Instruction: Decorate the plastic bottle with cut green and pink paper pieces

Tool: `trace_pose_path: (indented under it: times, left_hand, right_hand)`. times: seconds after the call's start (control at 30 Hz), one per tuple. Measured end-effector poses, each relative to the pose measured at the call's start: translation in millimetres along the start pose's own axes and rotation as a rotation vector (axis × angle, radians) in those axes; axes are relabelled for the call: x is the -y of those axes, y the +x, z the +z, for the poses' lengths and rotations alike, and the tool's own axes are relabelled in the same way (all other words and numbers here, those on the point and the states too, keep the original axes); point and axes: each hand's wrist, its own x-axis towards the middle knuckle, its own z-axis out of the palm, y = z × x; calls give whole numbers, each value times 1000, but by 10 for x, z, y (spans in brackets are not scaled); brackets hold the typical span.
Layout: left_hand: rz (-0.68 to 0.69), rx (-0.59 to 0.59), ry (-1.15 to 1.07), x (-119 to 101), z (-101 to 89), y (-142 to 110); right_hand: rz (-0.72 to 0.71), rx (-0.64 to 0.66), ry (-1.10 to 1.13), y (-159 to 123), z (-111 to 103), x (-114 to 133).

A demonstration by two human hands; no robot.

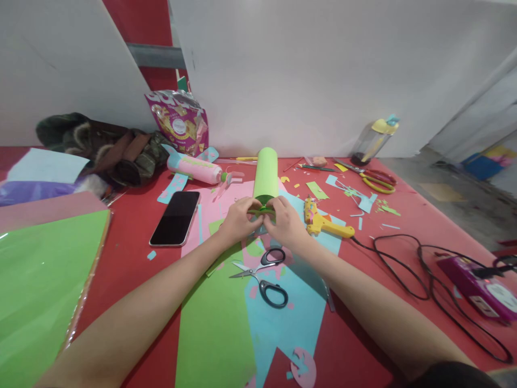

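A light green paper tube (266,170) lies on the table, its near end toward me. At that end my left hand (241,218) and my right hand (285,221) come together, fingers closed on a small green paper piece (262,212). The fingers partly cover this piece, and I cannot tell whether it is joined to the tube. Black-handled scissors (264,276) lie with blades apart just below my hands, over green paper (216,323) and blue paper (283,334). Right of my right hand rests a yellow glue gun (329,226).
On the left are a phone (175,218), a pink paper airplane (197,168), a snack bag (181,124) and packaged green sheets (44,280). A black cord (398,269) loops near a purple power strip (480,285). Paper scraps, yellow-and-red-handled scissors (377,180) and a bottle (374,141) sit right.
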Motion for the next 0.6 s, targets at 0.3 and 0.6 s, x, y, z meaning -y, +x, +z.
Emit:
trace_pose_path:
  times: [0.3,0.6]
  left_hand:
    - [-32,-9,-42,0,3,-6]
    - [-84,-21,-118,30,10,-32]
  right_hand:
    - [-12,-6,17,-7,-10,2]
    - [-58,-27,51,-10,3,-35]
